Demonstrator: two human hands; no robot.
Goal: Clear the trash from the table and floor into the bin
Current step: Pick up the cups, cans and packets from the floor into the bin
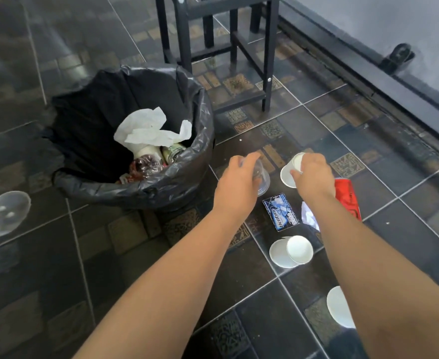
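Note:
A bin (145, 193) lined with a black bag stands on the floor at centre left, holding white paper (145, 130) and bottles. My left hand (239, 177) grips a clear plastic cup (262, 177) just right of the bin. My right hand (314, 174) holds a white paper cup (289, 174) lying on its side on the floor. Under my right forearm lie a crushed red can (348, 198), a blue gum pack (280, 212) and crumpled white paper (309, 216). Nearer me lie a second white cup (291, 251) and a third white cup (339, 307).
A clear plastic lid (4, 213) lies on the dark tiled floor at far left. Black metal chair legs (265, 73) stand behind the bin. A dark baseboard (368, 81) and grey wall run along the right.

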